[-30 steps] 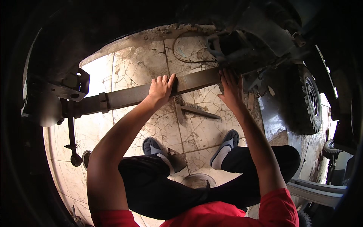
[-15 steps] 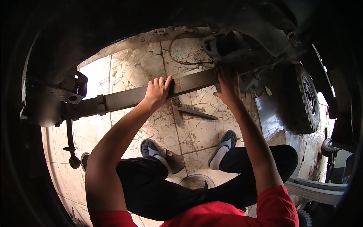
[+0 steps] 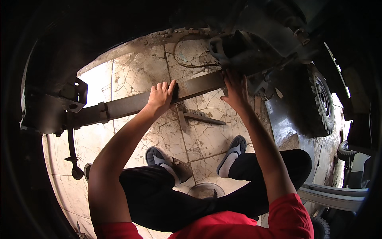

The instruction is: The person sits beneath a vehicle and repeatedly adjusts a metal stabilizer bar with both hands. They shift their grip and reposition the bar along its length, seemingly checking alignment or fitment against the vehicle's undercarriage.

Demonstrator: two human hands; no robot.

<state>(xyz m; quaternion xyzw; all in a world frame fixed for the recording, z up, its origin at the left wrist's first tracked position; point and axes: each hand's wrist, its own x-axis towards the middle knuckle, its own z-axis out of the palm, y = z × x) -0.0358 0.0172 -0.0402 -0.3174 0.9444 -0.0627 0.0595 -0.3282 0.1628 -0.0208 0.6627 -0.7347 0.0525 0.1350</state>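
A long flat steel leaf spring [image 3: 127, 105] runs across in front of me beneath the dark vehicle body, rising slightly to the right. My left hand [image 3: 160, 97] is wrapped over its middle, with fingertips past the far edge. Farther right, my right hand [image 3: 235, 89] grips the bar near a dark axle part [image 3: 254, 51], its thumb spread on the near side. Shadow partly hides the right fingers. A metal clip [image 3: 103, 112] encircles the spring left of my hands. At its left end sits a bracket [image 3: 79, 93], with a rod [image 3: 72, 149] hanging below.
A wire brush [image 3: 205, 118] lies on the cracked tile floor below the spring, touching a flat strip [image 3: 182, 120]. At right stand a treaded wheel [image 3: 323, 99] and a metal sheet [image 3: 281, 119]. A thin hose [image 3: 175, 53] curves beyond the spring. My slippered feet are on the floor.
The whole view has shifted slightly, so things appear a little farther left. Both hands keep their places on the leaf spring.
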